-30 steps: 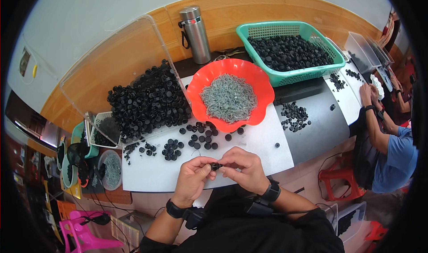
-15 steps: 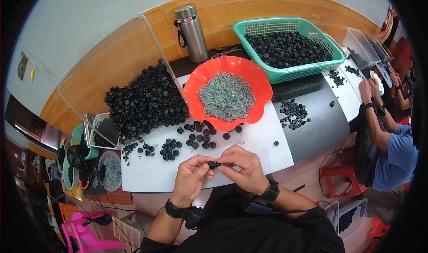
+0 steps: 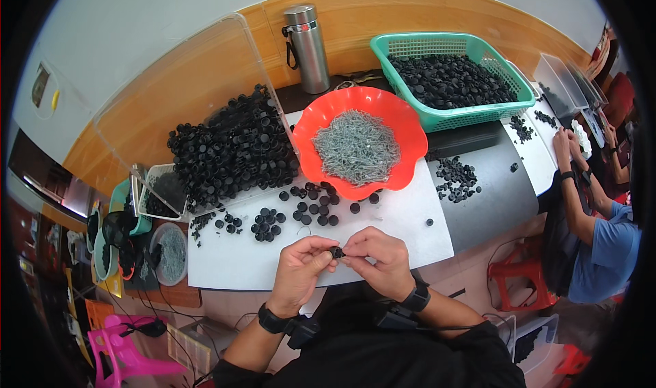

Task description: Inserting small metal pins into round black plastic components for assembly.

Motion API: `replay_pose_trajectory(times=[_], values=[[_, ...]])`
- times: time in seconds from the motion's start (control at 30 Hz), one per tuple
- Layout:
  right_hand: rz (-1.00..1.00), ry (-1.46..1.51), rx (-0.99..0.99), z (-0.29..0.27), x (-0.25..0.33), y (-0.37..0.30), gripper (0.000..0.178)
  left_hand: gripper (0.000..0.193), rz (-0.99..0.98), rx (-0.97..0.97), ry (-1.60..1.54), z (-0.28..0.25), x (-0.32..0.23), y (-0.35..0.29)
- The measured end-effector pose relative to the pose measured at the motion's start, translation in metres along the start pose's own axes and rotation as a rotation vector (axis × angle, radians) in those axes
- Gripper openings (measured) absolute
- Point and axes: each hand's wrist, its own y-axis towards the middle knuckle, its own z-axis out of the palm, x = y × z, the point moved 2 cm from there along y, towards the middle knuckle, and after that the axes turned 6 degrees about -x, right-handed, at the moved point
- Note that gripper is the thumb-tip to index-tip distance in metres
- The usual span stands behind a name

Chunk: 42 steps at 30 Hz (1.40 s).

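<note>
A small black plastic part (image 3: 336, 252) is pinched between the fingertips of both hands, just above the front edge of the white work surface (image 3: 225, 265). My left hand (image 3: 301, 268) grips it from the left with thumb and forefinger. From the other side, my right hand (image 3: 379, 261) closes its thumb and fingers on the same part; the fingers partly hide it. Round black caps (image 3: 318, 209) lie loose beyond my hands, with another cluster of caps (image 3: 266, 224) to the left. Farther off stands a red scalloped bowl (image 3: 415, 142) full of metal screws (image 3: 359, 149).
A clear bin (image 3: 249, 29) at the left spills a heap of black caps (image 3: 229, 149). Behind the bowl are a steel flask (image 3: 313, 53) and a green basket (image 3: 437, 120) of black parts. Small pieces (image 3: 456, 179) lie on a grey board. A co-worker (image 3: 601, 238) sits at the right.
The view has shifted slightly, moving the table's contents a little to the right in the picture. Both hands stay together on the small black part, which appears slightly turned.
</note>
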Motion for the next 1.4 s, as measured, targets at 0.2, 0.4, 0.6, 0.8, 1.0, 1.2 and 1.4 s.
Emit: replay_pose_trajectory(times=[0.2,0.4,0.6,0.8,1.0,1.2,1.4], values=[[-0.017,-0.031,0.034,0.000,0.002,0.001,0.016,0.018,0.064,0.032,0.074,-0.001,0.003,0.000],[-0.058,-0.032,0.097,-0.001,0.003,0.007,0.014,0.019,0.102,0.054,0.085,-0.003,0.003,0.000],[-0.036,-0.045,0.157,-0.001,0.004,0.009,0.011,0.016,0.156,0.008,0.145,-0.001,0.005,-0.001],[-0.088,-0.074,0.195,-0.002,0.005,0.012,0.010,0.016,0.146,0.009,0.159,0.001,0.005,-0.001],[-0.168,-0.131,0.225,-0.001,0.008,0.021,0.013,0.017,0.120,-0.028,0.179,0.004,0.003,-0.003],[-0.105,-0.081,0.328,-0.001,0.002,0.032,0.013,0.017,0.082,-0.032,0.183,0.000,0.010,0.006],[-0.078,-0.117,0.361,0.004,0.006,0.034,0.016,0.016,0.054,-0.045,0.206,0.000,0.012,0.002]])
